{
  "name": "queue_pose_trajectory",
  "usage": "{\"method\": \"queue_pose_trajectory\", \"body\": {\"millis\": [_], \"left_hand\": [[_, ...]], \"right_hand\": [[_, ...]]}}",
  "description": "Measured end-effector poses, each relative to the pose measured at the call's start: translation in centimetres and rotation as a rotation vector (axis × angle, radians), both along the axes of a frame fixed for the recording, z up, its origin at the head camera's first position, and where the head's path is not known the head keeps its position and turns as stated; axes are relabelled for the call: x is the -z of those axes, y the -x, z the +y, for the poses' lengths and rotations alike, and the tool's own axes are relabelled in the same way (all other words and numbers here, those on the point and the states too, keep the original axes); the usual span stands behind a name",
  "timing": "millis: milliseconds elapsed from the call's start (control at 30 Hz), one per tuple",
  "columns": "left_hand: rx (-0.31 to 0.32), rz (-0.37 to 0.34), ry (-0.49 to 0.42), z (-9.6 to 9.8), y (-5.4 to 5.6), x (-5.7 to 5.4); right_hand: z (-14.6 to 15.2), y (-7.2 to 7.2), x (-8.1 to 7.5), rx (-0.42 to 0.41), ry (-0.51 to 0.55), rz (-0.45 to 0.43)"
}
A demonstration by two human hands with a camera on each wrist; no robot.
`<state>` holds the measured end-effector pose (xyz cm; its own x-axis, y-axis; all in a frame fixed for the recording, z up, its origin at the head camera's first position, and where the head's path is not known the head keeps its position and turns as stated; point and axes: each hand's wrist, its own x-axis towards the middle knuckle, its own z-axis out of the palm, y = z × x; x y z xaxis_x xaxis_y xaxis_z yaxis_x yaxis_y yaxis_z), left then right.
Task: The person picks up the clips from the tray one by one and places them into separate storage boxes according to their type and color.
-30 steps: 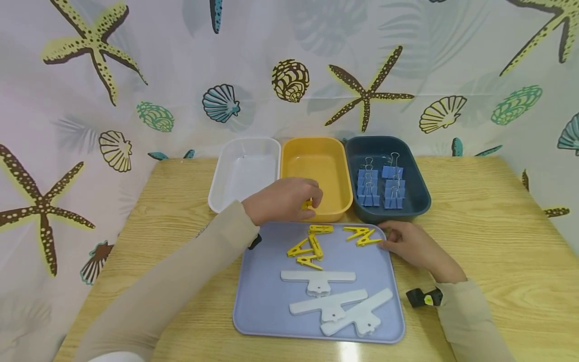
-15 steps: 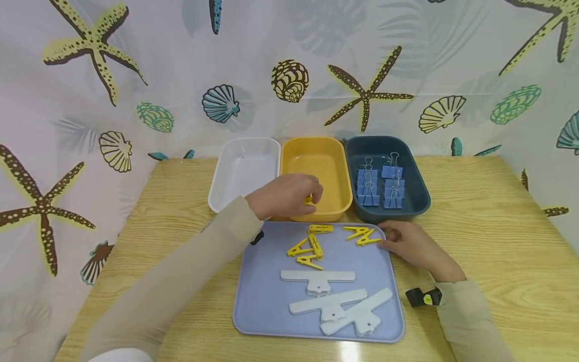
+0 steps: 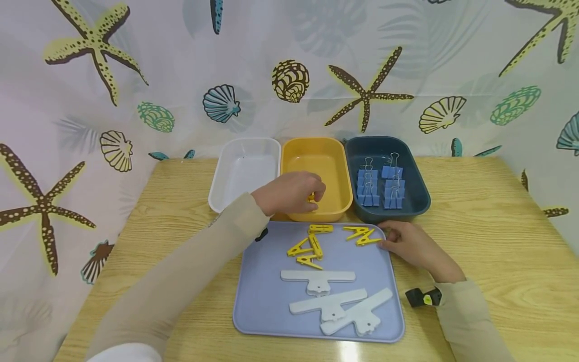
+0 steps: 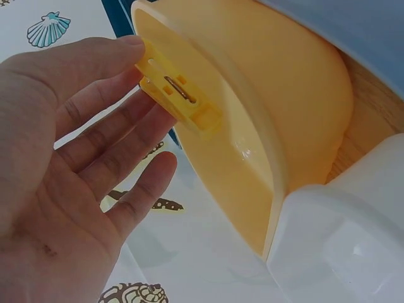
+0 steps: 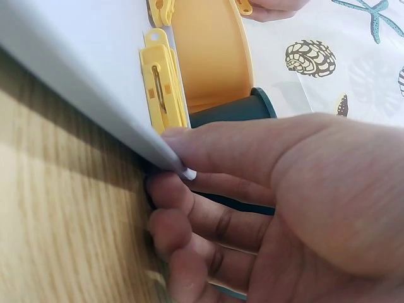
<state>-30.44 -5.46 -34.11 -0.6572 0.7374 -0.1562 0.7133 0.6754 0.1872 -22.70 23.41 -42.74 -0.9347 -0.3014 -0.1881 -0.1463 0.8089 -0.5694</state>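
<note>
My left hand is over the near part of the yellow bin, pinching a yellow clothespin between thumb and fingers. In the left wrist view the clothespin points into the bin, past its rim. My right hand grips the far right corner of the lavender tray, thumb on top and fingers curled beneath the edge. Several more yellow clothespins lie on the far half of that tray. Three white bag clips are spread over its near half, two of them overlapping.
Left of the yellow bin stands a white bin. A dark teal bin on the right holds several blue binder clips in two columns. All three bins line up behind the tray on the wooden table, before a shell-patterned cloth.
My left hand has shifted slightly away from me and to the right, farther over the yellow bin, still pinching the clothespin. The right hand and tray have stayed put.
</note>
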Motion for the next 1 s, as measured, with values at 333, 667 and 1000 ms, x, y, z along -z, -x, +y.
{"method": "queue_pose_trajectory", "body": {"millis": [333,667,1000], "left_hand": [[-0.03,-0.027,0.009,0.0,0.5,0.5],[-0.027,-0.03,0.024,0.1,1.5,1.6],[-0.033,-0.029,0.023,0.2,2.0,2.1]], "right_hand": [[-0.2,0.0,-0.1,-0.001,0.001,0.0],[-0.1,-0.1,-0.1,0.006,-0.006,-0.003],[-0.2,-0.1,-0.2,0.009,-0.012,-0.006]]}}
